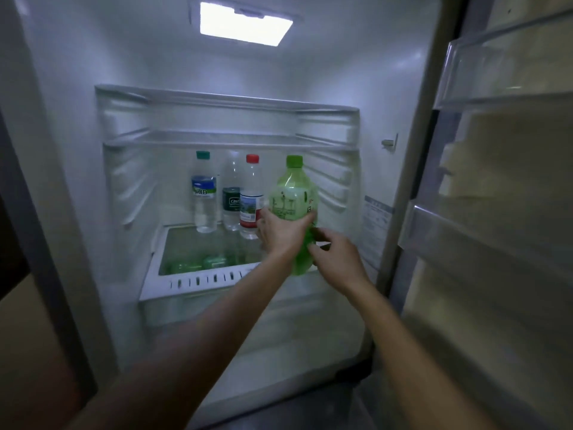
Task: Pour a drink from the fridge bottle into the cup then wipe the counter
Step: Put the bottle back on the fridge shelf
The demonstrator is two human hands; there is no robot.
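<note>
This looks like a home kitchen, seen right at an open fridge (pixel 77 88). A light (pixel 245 23) shines at the top, drink bottles (pixel 231 193) stand on a shelf (pixel 201 279), and the open door (pixel 511 150) has clear racks (pixel 496 88).

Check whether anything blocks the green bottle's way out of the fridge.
Nothing visible does. The left hand grips the green bottle and the right hand is at its lower part. The three water bottles stand to its left, off the way out.
</note>
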